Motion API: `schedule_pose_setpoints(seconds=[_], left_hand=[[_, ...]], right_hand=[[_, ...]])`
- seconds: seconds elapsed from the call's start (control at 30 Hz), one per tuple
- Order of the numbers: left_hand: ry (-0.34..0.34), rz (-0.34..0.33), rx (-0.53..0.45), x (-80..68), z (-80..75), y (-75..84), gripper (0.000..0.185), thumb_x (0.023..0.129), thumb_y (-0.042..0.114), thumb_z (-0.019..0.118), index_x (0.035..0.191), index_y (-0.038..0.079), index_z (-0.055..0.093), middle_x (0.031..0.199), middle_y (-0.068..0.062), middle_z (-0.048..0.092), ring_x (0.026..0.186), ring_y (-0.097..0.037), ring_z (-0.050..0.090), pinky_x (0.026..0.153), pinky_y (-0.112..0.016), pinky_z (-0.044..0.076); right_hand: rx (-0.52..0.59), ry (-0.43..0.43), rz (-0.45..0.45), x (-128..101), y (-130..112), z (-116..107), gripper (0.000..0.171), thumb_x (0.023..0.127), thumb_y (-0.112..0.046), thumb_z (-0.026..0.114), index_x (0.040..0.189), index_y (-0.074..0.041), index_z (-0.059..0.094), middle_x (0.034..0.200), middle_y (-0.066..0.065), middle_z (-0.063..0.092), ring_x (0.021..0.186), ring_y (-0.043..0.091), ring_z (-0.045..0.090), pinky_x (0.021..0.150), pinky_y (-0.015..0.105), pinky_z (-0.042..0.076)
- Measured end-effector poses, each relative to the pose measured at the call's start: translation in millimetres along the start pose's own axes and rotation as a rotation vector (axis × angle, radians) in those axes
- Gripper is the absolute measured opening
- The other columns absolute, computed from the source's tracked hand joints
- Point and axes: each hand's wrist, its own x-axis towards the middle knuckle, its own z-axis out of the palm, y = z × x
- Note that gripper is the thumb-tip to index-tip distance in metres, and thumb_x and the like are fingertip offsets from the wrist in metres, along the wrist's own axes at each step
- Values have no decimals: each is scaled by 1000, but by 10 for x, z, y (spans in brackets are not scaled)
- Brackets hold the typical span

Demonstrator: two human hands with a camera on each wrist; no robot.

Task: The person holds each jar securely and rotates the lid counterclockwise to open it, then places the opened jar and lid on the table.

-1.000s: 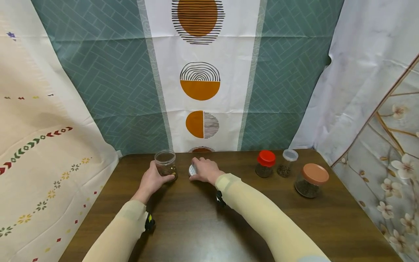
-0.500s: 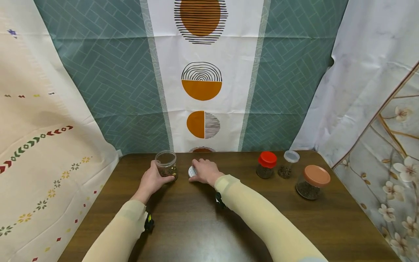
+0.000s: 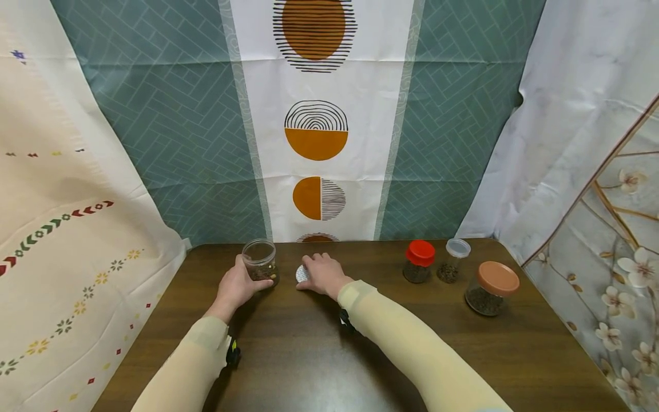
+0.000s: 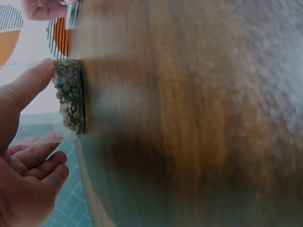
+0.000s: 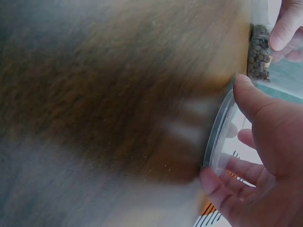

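Head view: we're steadying the open jar (image 3: 260, 262) with our left hand (image 3: 235, 286); our right hand (image 3: 323, 274) is gripping the lid (image 3: 302, 273) evenly at its rim, keeping it level.

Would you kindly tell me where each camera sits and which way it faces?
Head: on the person's head, looking forward and down at the table; both forearms, left hand on the open jar, right hand over the lid.
Left wrist: looks along the tabletop at the jar; thumb and fingers show.
Right wrist: looks along the tabletop at the lid; thumb and fingers show.
Both wrist views share the jar.
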Motion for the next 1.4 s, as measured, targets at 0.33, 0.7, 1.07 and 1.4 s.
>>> schedule_pose_setpoints(seconds=[0.33, 0.7, 1.07, 1.4], left_hand=[[5, 3, -2, -1, 15, -34, 96, 87, 38, 97, 146, -8, 36, 134, -39, 66, 125, -58, 62, 103, -67, 50], [-12, 11, -11, 4, 33, -10, 96, 87, 37, 97, 146, -8, 36, 136, -40, 64, 126, -59, 62, 103, -67, 50], [-35, 8, -67, 0, 81, -50, 97, 89, 34, 96, 150, -9, 33, 144, -42, 58, 134, -59, 57, 109, -67, 46], [20, 69, -210, -33, -46, 12, 118, 90, 35, 95, 168, -6, 17, 161, -35, 45, 149, -53, 44, 120, -68, 36]], right_hand=[[-14, 23, 4, -11, -21, 64, 62, 99, -60, 78, 140, -17, 61, 131, 8, 67, 119, 28, 60, 101, 44, 56], [20, 32, -1, -72, -19, 14, 61, 101, -59, 76, 141, -15, 61, 141, 10, 63, 127, 29, 56, 105, 43, 54], [54, 18, -13, -82, 48, 72, 66, 100, -58, 78, 146, -14, 60, 147, 13, 58, 131, 32, 54, 107, 46, 53], [74, 62, -62, -217, 113, -217, 70, 102, -53, 79, 155, -13, 59, 155, 13, 56, 142, 34, 52, 115, 48, 49]])
